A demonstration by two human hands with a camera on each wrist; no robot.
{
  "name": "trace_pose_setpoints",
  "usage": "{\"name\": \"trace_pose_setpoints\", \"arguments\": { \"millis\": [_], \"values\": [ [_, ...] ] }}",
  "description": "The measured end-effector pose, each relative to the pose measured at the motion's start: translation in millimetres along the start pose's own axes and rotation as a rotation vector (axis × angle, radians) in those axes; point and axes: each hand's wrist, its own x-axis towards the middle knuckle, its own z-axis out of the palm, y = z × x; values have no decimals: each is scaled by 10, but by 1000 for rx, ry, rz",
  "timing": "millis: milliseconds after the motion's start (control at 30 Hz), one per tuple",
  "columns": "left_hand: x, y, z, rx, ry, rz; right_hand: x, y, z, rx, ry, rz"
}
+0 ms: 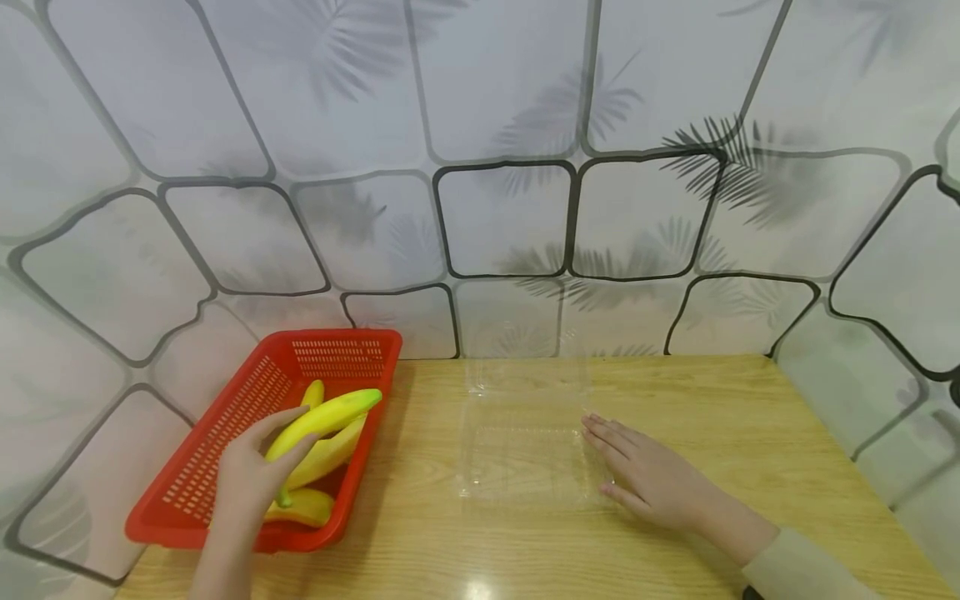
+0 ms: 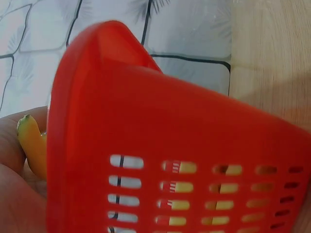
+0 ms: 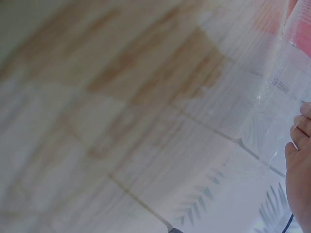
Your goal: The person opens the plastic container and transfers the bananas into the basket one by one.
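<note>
In the head view, a yellow banana (image 1: 322, 423) with a greenish tip is gripped between the thumb and fingers of my left hand (image 1: 251, 467), above the red basket (image 1: 386, 392). More bananas (image 1: 300, 508) lie in the basket below it. The basket's wall (image 2: 146, 111) hides most of this hand in the left wrist view, where one banana end (image 2: 31, 141) shows. My right hand (image 1: 652, 479) has its fingers extended and touches the right edge of an open clear plastic container (image 1: 525, 458), whose lid (image 1: 525, 358) stands up at the back.
The basket and container stand on a wood-grain table (image 1: 420, 550). Behind them rises a patterned wall covering (image 1: 502, 221) with dark outlines and leaf prints, which also runs along both sides.
</note>
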Motion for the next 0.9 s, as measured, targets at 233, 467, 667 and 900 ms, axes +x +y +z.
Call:
{"name": "trace_pose_setpoints", "arguments": {
  "millis": [233,467,667,900],
  "values": [
    [68,-162,-103,45,-27,-61,1,-2,-6,-2,4,-2],
    [147,-299,-176,64,-27,-90,5,-5,-11,7,9,-3],
    [231,-373,-212,37,-53,-135,10,-2,-7,11,-2,4],
    [262,-434,-206,63,-70,-114,13,-4,-9,7,1,-11]
  ]
}}
